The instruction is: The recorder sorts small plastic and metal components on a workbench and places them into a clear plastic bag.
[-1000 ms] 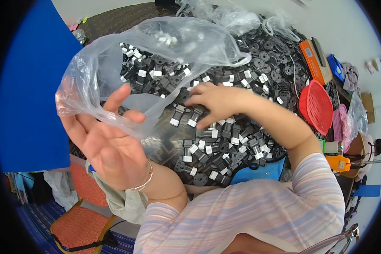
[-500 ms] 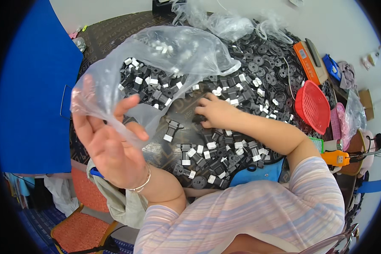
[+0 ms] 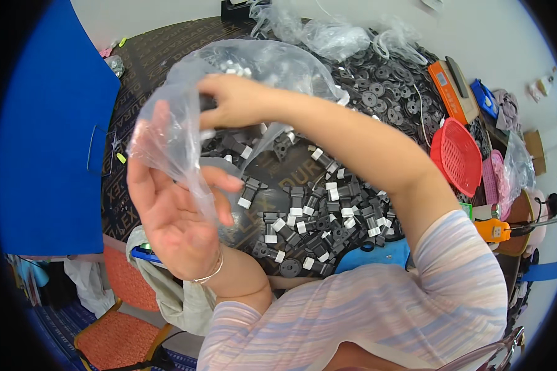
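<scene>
My left hand (image 3: 182,216) holds up the near edge of a clear plastic bag (image 3: 167,139), its fingers behind the film and its thumb on the near side. At the bag's mouth is my right hand (image 3: 238,102), fingers curled around dark plastic pieces that are partly hidden and blurred. A white-ended piece shows just below that hand. Small black plastic parts with white ends (image 3: 232,145) lie inside the bag. A loose pile of the same black-and-white parts (image 3: 328,216) spreads over the table near my body. One such part (image 3: 249,193) lies apart, beside my left thumb.
Many black plastic discs (image 3: 390,93) are heaped at the far right. Crumpled clear bags (image 3: 334,40) lie at the back. A red basket (image 3: 457,157) and an orange box (image 3: 449,89) stand on the right. A blue pouch (image 3: 374,255) sits at the near edge.
My right hand has moved left from the parts on the table to the bag's mouth. My left hand has shifted slightly right with the bag's edge. Fewer parts lie at the table's middle.
</scene>
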`<state>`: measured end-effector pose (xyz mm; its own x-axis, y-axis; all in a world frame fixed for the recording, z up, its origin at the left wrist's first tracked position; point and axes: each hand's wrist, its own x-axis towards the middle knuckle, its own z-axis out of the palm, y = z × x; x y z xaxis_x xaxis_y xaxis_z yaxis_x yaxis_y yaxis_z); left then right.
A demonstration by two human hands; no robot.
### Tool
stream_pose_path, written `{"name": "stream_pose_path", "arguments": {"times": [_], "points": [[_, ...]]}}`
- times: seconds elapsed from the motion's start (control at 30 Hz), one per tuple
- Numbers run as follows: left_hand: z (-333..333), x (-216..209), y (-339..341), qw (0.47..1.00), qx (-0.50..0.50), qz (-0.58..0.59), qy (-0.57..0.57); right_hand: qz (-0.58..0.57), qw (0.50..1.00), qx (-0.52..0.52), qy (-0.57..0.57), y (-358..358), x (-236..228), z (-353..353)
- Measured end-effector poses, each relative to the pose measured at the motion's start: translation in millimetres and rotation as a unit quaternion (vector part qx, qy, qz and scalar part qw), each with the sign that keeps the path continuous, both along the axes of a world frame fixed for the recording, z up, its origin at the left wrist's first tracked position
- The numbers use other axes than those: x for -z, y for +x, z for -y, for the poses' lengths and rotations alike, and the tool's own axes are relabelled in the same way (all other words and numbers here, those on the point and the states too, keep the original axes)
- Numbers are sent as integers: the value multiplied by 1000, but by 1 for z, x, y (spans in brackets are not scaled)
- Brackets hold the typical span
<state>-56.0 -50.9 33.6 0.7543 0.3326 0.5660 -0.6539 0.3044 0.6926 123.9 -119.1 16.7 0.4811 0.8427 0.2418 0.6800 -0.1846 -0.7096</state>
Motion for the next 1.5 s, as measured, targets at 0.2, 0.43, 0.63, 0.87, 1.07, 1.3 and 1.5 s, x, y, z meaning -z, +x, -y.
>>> {"name": "stream_pose_path", "arguments": {"times": [0.2, 0.43, 0.63, 0.87, 1.07, 1.3, 1.5], "points": [[-31, 10, -5, 996, -11, 92, -15, -63, 989, -97, -96, -17, -31, 44], [-28, 11, 3, 984, 56, 168, -30, 196, 916, 95, -337, 2, 73, 115], [-25, 12, 0, 986, 54, 158, -12, -8, 966, 87, -242, 39, 130, 73], [-19, 10, 5, 994, 30, 101, 6, 172, 952, 111, -229, -15, 117, 114], [-15, 7, 0, 997, -11, 70, -14, -124, 955, 80, -259, 5, 96, 131], [-21, 5, -6, 999, 16, 44, 3, -326, 916, -168, -162, 18, 24, 131], [-15, 3, -2, 999, 34, 24, -9, -308, 937, -164, 5, 22, -7, 33]]}}
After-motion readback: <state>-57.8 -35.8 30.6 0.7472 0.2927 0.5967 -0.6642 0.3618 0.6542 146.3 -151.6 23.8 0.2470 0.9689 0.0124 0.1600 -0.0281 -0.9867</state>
